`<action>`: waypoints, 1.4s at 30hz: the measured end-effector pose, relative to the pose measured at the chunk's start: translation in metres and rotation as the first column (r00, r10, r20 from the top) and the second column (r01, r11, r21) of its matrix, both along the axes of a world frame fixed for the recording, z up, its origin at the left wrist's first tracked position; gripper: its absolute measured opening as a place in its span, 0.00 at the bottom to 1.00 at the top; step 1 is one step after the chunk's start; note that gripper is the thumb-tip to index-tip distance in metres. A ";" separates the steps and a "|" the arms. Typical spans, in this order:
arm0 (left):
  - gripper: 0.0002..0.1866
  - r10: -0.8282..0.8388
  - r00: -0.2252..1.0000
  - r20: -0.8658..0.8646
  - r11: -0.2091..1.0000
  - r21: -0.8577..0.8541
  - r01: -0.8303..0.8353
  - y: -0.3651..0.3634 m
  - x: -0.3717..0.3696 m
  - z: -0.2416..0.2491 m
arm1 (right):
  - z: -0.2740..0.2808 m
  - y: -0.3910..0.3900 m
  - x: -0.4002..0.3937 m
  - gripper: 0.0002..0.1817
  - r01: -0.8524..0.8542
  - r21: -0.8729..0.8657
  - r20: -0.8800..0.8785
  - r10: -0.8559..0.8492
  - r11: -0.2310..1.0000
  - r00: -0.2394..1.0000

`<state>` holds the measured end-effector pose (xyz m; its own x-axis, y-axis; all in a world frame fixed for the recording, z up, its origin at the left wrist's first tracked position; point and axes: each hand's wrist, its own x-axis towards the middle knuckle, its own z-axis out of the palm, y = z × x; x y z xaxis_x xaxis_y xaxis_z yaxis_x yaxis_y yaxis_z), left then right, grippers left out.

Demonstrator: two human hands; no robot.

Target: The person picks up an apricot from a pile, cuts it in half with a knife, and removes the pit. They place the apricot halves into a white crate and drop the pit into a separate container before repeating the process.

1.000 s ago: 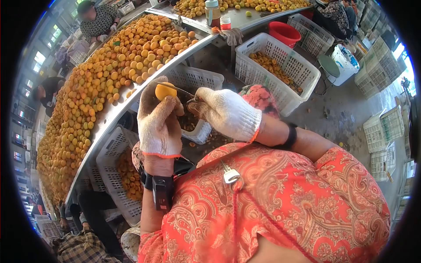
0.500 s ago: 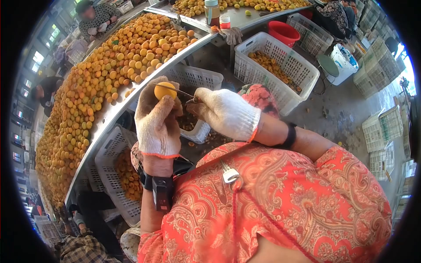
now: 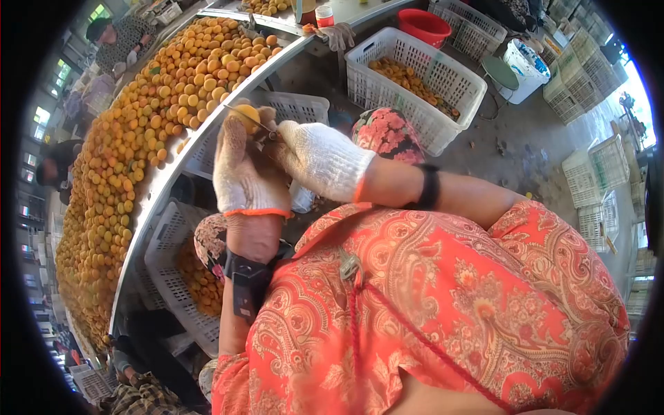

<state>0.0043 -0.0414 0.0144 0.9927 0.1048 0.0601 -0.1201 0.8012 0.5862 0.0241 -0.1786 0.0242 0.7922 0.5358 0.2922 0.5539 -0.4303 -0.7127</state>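
Note:
Close by the metal edge of the sorting table, an orange-yellow apricot (image 3: 245, 120) sits in my left hand (image 3: 250, 183), with the gloved fingers closed round it. My right hand (image 3: 321, 158), in a matching white knit glove with an orange cuff, grips a small knife (image 3: 235, 111). Its handle is mostly hidden in the fist. The thin blade lies across the apricot, and its tip sticks out past the fruit's far side. Both hands are close together, fingers almost touching.
A large heap of apricots (image 3: 131, 149) covers the table (image 3: 169, 173) to the left. White crates hold cut fruit, one (image 3: 379, 102) on the right and another (image 3: 162, 273) below the table. Beyond stand a red basin (image 3: 424, 28) and a white bucket (image 3: 522, 76). A person (image 3: 117, 45) sits across the table.
The view has shifted, so the surroundings sit further left and higher. The knife has gone from beside the apricot to across it, with the right hand closer to the left.

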 end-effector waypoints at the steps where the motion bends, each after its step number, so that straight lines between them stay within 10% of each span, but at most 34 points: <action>1: 0.24 -0.054 0.999 0.005 0.997 -0.057 0.054 -0.001 0.001 -0.004 | -0.001 0.001 0.001 0.14 0.001 -0.038 0.004 -0.001 0.999 1.000; 9: 0.19 0.175 0.985 0.006 0.952 0.254 -0.171 -0.008 0.002 -0.004 | -0.006 -0.002 -0.001 0.14 0.063 0.003 0.047 -0.063 0.998 0.997; 18: 0.19 0.130 0.987 -0.094 0.992 0.007 -0.130 -0.006 0.010 -0.008 | -0.013 0.002 0.006 0.17 0.081 -0.108 0.049 -0.076 0.991 0.996; 25: 0.15 0.146 0.988 0.055 0.920 0.360 -0.156 -0.019 0.001 0.010 | -0.006 -0.003 0.006 0.16 0.093 0.118 0.066 -0.101 0.989 0.993; 33: 0.20 0.110 0.976 -0.187 0.982 0.169 -0.079 -0.019 0.011 0.007 | 0.006 -0.006 0.006 0.15 0.099 0.071 -0.092 -0.093 0.993 0.991; 37: 0.23 0.084 0.996 -0.004 0.829 0.555 -0.067 0.000 0.009 0.005 | 0.006 -0.009 0.000 0.14 0.114 0.117 -0.016 -0.113 0.986 0.993; 42: 0.23 0.076 0.996 0.042 0.927 0.365 -0.086 -0.002 0.017 -0.005 | 0.000 -0.007 0.004 0.15 0.098 0.109 0.022 -0.101 0.989 0.995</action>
<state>0.0211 -0.0430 0.0091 0.9793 0.1503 0.1357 -0.1949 0.5181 0.8328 0.0277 -0.1857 0.0246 0.8308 0.4190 0.3663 0.5322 -0.4057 -0.7431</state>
